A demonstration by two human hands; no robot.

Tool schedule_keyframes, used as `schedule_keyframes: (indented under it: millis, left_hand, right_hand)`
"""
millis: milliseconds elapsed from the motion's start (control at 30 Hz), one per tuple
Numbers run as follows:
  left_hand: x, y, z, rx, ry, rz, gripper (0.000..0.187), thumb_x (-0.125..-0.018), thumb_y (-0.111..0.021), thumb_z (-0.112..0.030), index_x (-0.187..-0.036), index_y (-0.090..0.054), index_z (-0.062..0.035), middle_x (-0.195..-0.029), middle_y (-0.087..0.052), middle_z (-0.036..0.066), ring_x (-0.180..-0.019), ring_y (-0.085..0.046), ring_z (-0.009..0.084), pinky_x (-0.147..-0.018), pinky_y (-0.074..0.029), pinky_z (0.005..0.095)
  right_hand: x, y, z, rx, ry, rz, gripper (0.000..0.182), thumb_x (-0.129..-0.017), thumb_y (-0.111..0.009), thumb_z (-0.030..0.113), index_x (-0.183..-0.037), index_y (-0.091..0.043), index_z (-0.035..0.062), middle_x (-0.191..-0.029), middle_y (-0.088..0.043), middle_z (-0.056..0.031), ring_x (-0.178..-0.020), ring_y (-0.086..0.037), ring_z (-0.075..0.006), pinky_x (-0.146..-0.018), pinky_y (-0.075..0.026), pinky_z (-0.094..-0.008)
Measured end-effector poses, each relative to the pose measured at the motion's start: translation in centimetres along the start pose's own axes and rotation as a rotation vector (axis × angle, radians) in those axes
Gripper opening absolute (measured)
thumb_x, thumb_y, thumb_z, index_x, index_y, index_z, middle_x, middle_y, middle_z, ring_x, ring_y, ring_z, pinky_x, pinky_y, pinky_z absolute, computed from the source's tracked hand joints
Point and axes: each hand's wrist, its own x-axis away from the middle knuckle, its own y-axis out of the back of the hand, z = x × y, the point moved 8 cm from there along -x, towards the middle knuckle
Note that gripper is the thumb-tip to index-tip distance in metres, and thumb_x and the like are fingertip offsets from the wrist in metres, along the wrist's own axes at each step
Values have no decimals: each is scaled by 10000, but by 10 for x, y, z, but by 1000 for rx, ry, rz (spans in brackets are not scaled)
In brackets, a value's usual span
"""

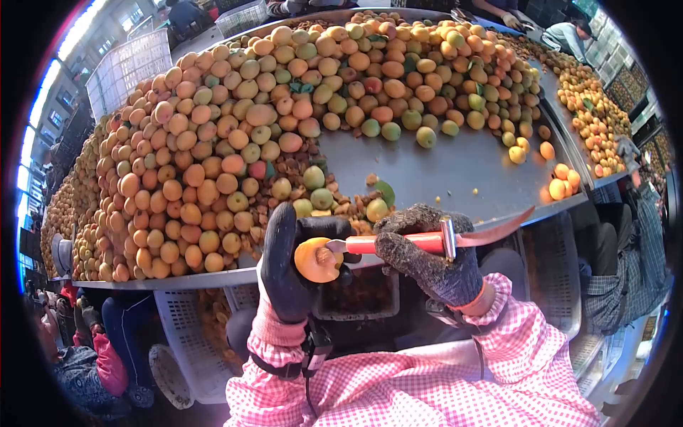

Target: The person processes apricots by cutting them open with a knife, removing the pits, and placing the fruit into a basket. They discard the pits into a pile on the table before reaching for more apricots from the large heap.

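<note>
My left hand [286,267], in a black glove, is closed around an apricot [310,257] held just in front of the table edge. The apricot's cut, hollowed face shows toward the right. My right hand [442,260], in a dark, dirt-caked glove, grips a red-handled knife [361,245]. One end of the knife carries a small metal tip, which touches the apricot's opening. From the other end a long curved blade points right, away from the fruit. Whether a pit is still inside I cannot make out.
A big heap of apricots [235,128] covers much of the metal table [420,171]. Cut scraps lie near my hands. Crates stand below the edge, among them a white one [181,334]. Other people sit at left [85,370] and right [622,285]; another works at back right [565,37].
</note>
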Motion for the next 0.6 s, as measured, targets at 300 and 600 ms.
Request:
schedule_keyframes:
  millis: [300, 600]
  left_hand:
    - [-37, 26, 75, 293, 5, 47, 749, -822, -632, -34, -1445, -223, -109, -908, -624, 154, -694, -607, 214, -624, -505, 324]
    - [-36, 44, 101, -498, -43, 98, 678, -846, -647, -255, -1385, -318, -9, -911, -623, 135, -738, -607, 178, -656, -489, 289]
  right_hand:
    - [-74, -9, -37, -192, -198, 285, 255, -793, -684, 85, -1044, -649, 60, -794, -639, -74, -647, -612, -167, -536, -467, -262]
    - [-83, -34, -80, -282, -217, 47, 184, -778, -686, 86, -944, -659, 12, -815, -639, -74, -653, -622, -213, -561, -487, -292]
